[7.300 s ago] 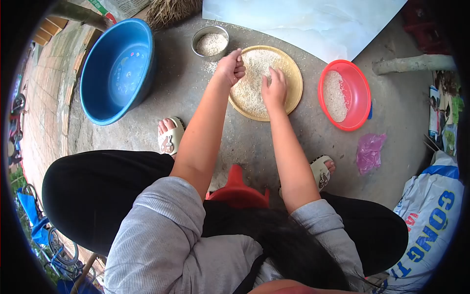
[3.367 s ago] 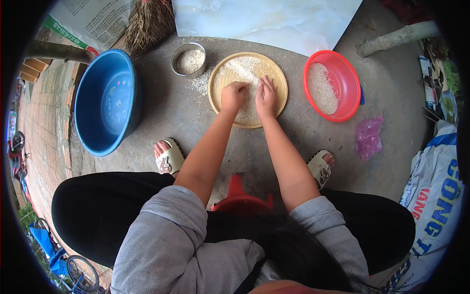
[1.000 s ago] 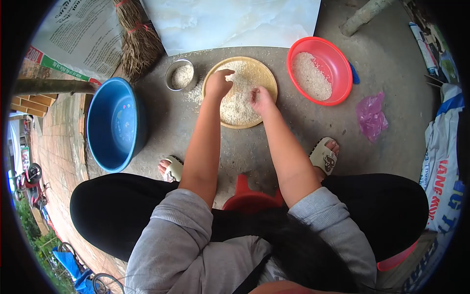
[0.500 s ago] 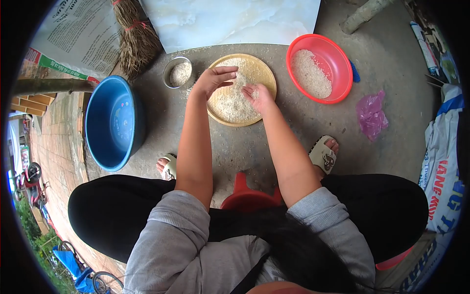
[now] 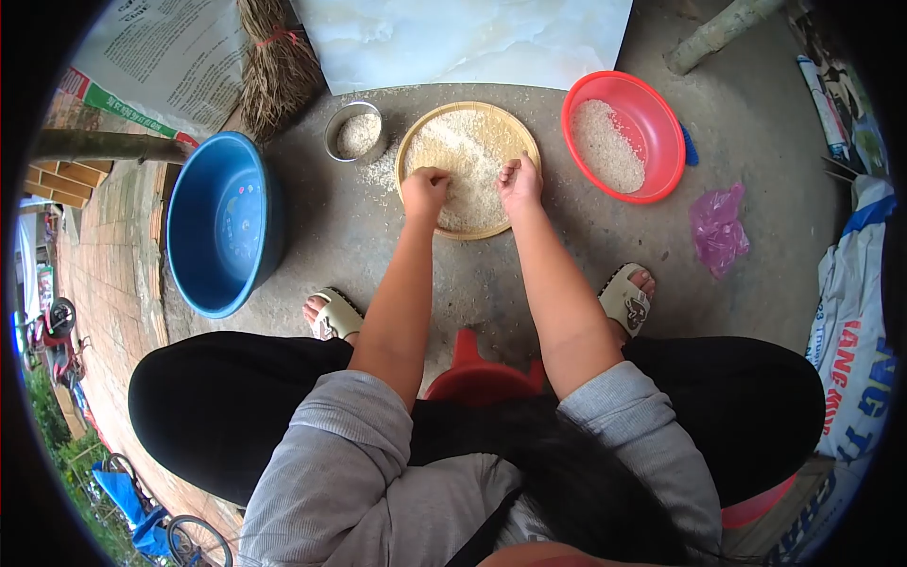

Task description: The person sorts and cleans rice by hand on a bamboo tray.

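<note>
Over the woven tray (image 5: pixel 470 234) holding the rice (image 5: pixel 472 194), the left hand (image 5: pixel 425 196) and right hand (image 5: pixel 520 186) just went from open to curled in, so still mid-job I guess, can't tell if they're gripping grains.

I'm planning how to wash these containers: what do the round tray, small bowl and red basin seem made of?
Round tray: probably woven bamboo, matte, judging by its straw colour and banded rim.
Small bowl: likely metal, with a silvery-grey sheen.
Red basin: apparently smooth moulded plastic, uniformly coloured, slightly glossy.
</note>
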A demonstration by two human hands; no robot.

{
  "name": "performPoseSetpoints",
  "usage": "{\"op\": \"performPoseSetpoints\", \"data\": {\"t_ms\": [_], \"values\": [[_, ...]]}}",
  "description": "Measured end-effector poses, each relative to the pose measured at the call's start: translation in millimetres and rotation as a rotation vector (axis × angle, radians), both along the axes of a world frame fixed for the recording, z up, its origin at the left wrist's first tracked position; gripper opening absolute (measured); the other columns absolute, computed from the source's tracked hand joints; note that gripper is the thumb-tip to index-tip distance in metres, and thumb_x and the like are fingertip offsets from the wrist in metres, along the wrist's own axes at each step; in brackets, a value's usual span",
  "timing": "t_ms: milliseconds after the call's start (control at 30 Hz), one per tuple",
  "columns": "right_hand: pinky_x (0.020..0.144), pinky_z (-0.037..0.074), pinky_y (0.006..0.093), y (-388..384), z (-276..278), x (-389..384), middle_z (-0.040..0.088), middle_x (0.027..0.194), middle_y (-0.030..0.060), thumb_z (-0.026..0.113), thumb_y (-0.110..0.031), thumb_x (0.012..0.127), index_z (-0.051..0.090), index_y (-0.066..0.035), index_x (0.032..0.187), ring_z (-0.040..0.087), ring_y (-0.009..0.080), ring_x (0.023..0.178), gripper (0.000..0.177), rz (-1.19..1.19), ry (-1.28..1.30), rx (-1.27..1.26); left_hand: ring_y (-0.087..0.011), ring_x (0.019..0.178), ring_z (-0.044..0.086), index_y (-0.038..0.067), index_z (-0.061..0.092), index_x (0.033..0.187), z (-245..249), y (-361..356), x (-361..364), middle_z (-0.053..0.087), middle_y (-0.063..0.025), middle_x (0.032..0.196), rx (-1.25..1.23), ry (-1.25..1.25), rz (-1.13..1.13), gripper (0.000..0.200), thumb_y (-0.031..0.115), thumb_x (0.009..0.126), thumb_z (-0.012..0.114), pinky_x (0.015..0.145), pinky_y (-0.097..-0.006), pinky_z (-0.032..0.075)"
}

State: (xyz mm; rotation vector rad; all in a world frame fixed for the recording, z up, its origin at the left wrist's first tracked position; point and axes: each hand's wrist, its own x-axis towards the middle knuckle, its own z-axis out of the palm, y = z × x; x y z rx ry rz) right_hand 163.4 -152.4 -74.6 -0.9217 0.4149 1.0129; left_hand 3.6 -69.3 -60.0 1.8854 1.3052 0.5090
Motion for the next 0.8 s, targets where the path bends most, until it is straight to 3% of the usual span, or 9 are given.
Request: {"op": "performPoseSetpoints", "data": {"t_ms": [33, 133, 200, 267, 400, 467, 600, 667, 800], "values": [[0.048, 0.04, 0.0294, 2, -1, 0, 0.05, 0.061, 0.0051, 0.048, -0.037, 0.092, 0.052, -0.006, 0.072, 0.047, 0.0162, 0.05, 0.038, -0.001, 0.008, -0.013, -0.0152, 0.061, 0.063, 0.005, 0.072, 0.079, -1, 9, -2, 0.068, -0.0075, 0.076, -0.052, -0.085, 0.103, 0.009, 0.009, 0.071, 0.072, 0.062, -0.0269, 0.051], [0.058, 0.047, 0.0308, 4, 1, -4, 0.054, 0.07, 0.008, 0.042, -0.036, 0.095, 0.056, 0.0, 0.081, 0.052, 0.0178, 0.06, 0.041, 0.103, 0.037, -0.011, -0.0133, 0.071, 0.063, -0.001, 0.069, 0.096, 16, 38, -4, 0.068, -0.0067, 0.082, -0.52, -0.519, 0.074, 0.024, 0.011, 0.076, 0.073, 0.068, -0.026, 0.052], [0.061, 0.049, 0.031, 6, 13, -11, 0.055, 0.072, 0.0082, 0.039, -0.035, 0.096, 0.057, 0.001, 0.084, 0.053, 0.0179, 0.064, 0.042, 0.14, 0.052, 0.012, -0.0155, 0.076, 0.063, 0.0, 0.066, 0.104, 44, 43, 3, 0.067, -0.0079, 0.092, -0.57, -0.495, -0.022, 0.031, 0.013, 0.077, 0.073, 0.074, -0.0271, 0.052], [0.065, 0.05, 0.0313, 8, 22, -16, 0.055, 0.075, 0.0084, 0.037, -0.034, 0.097, 0.058, 0.001, 0.086, 0.054, 0.0181, 0.068, 0.042, 0.172, 0.067, 0.032, -0.0179, 0.084, 0.063, 0.001, 0.065, 0.108, 84, 38, 12, 0.066, -0.0086, 0.101, -0.629, -0.38, -0.33, 0.037, 0.016, 0.075, 0.076, 0.078, -0.0304, 0.052], [0.065, 0.05, 0.0301, 12, 12, -14, 0.053, 0.074, 0.0061, 0.04, -0.032, 0.096, 0.056, 0.001, 0.088, 0.053, 0.0165, 0.067, 0.037, 0.228, 0.091, 0.051, -0.0231, 0.092, 0.064, 0.008, 0.063, 0.114, 69, 49, 1, 0.064, -0.014, 0.107, -0.064, 0.158, -0.294, 0.051, 0.018, 0.066, 0.079, 0.08, -0.0354, 0.05], [0.063, 0.049, 0.029, 13, -7, -10, 0.053, 0.073, 0.0069, 0.04, -0.031, 0.096, 0.057, 0.002, 0.087, 0.053, 0.0162, 0.067, 0.038, 0.242, 0.094, 0.057, -0.026, 0.089, 0.063, 0.011, 0.065, 0.108, 48, 39, -6, 0.064, -0.0134, 0.101, -0.02, 0.179, -0.2, 0.046, 0.02, 0.065, 0.078, 0.079, -0.0372, 0.05], [0.061, 0.049, 0.0289, 9, -20, -5, 0.052, 0.071, 0.0068, 0.042, -0.029, 0.095, 0.057, 0.003, 0.086, 0.052, 0.0161, 0.062, 0.036, 0.258, 0.021, 0.041, -0.0292, 0.086, 0.06, 0.013, 0.066, 0.103, 7, -12, -16, 0.059, -0.0101, 0.102, 0.43, 0.232, -0.072, 0.039, 0.017, 0.066, 0.076, 0.081, -0.0402, 0.049], [0.061, 0.049, 0.0296, 5, -12, -4, 0.053, 0.071, 0.0078, 0.041, -0.028, 0.095, 0.057, 0.003, 0.087, 0.052, 0.0168, 0.062, 0.036, 0.209, 0.03, 0.004, -0.0283, 0.083, 0.061, 0.013, 0.067, 0.099, -7, -14, -20, 0.061, -0.0097, 0.095, 0.421, 0.176, -0.073, 0.033, 0.016, 0.067, 0.074, 0.079, -0.0384, 0.049], [0.072, 0.053, 0.0349, 6, -6, -7, 0.055, 0.078, 0.0119, 0.037, -0.026, 0.096, 0.056, 0.007, 0.095, 0.057, 0.022, 0.073, 0.037, 0.236, -0.022, 0.012, -0.0216, 0.069, 0.064, 0.009, 0.069, 0.088, -3, -3, -15, 0.066, -0.0061, 0.079, 0.058, 0.133, -0.031, 0.014, 0.013, 0.074, 0.071, 0.066, -0.0301, 0.052]]}}
